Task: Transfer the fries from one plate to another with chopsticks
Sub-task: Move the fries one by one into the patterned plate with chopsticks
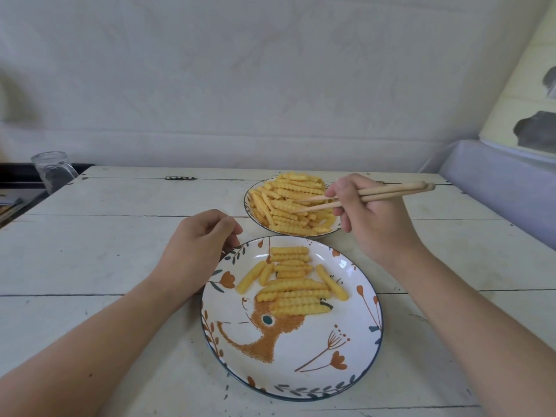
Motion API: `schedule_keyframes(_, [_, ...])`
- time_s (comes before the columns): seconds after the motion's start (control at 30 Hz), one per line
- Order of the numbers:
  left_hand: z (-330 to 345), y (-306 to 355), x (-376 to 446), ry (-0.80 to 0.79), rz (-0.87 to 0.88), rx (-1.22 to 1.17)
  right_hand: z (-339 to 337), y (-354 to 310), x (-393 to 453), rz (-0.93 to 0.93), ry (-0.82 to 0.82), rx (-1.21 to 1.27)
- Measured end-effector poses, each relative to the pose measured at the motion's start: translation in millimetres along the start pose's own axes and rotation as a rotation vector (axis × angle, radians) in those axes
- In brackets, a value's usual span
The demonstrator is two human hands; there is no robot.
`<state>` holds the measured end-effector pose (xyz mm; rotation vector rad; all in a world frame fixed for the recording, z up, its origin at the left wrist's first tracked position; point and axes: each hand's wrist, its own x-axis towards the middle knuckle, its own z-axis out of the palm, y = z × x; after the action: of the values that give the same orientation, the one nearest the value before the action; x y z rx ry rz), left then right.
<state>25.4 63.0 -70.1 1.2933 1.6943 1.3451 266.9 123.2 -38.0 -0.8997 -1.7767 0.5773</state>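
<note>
Right hand point(371, 219) clamps pale wooden chopsticks point(361, 196), tips apart over heaped yellow crinkle-cut fries point(288, 203); pinch one mid-length; left hand point(200, 245), curled, steadies painted white plate point(301, 383).

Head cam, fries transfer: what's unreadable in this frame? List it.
- Chopsticks tips: they lie over the far plate of fries; whether a fry is pinched is unclear.
- Right hand grip: the fingers cover the sticks' middle.
- Left hand: whether it touches the near plate is unclear.
- Glass contents: blurred at the left edge.
- Dark shapes top right: cut off by the frame edge.
</note>
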Motion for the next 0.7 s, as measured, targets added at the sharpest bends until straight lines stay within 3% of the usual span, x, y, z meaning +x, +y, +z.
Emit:
schedule_keyframes(0.13, [0, 0, 0, -0.004, -0.001, -0.008, 1, 0, -1, -0.011, 0.023, 0.035])
schedule_keyframes(0.37, [0, 1, 0, -0.001, -0.003, -0.005, -15, -13, 6, 0.022, 0.201, 0.277])
schedule_keyframes(0.53, [0, 0, 1, -0.006, -0.011, -0.017, -28, -22, 7, 0.118, 0.027, 0.389])
schedule_keyframes(0.7, [0, 0, 1, -0.003, 0.000, -0.005, -22, -20, 2, 0.125, -0.119, 0.289])
